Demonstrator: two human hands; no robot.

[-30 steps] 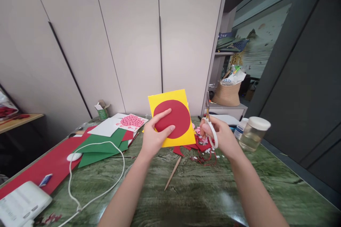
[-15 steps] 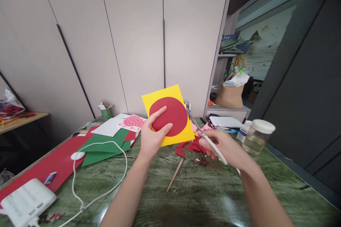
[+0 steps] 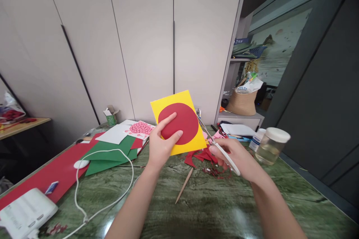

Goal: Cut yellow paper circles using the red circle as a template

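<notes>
Above the table, my left hand (image 3: pixel 164 138) grips a sheet of yellow paper (image 3: pixel 171 99) with a red paper circle (image 3: pixel 186 121) lying flat against it. The thumb and forefinger press across the circle's face; the other fingers are hidden behind the sheet. My right hand (image 3: pixel 234 155) is closed around the white handles of a pair of scissors (image 3: pixel 227 158). The blades point up and left, close to the yellow sheet's right edge; whether they touch the paper I cannot tell. Below lie red paper scraps (image 3: pixel 206 155) and a pointed wooden stick (image 3: pixel 184 186).
To the left are red paper (image 3: pixel 36 177), green paper (image 3: pixel 108 160), a white sheet with pink dots (image 3: pixel 140 129), a white cable (image 3: pixel 131 171) and a white power bank (image 3: pixel 28 211). A lidded jar of liquid (image 3: pixel 270 149) stands right of my right hand. Behind rise cabinet doors (image 3: pixel 140 37).
The view has shifted very slightly. Both hands keep the same hold on the paper and the scissors, with hardly any movement between them.
</notes>
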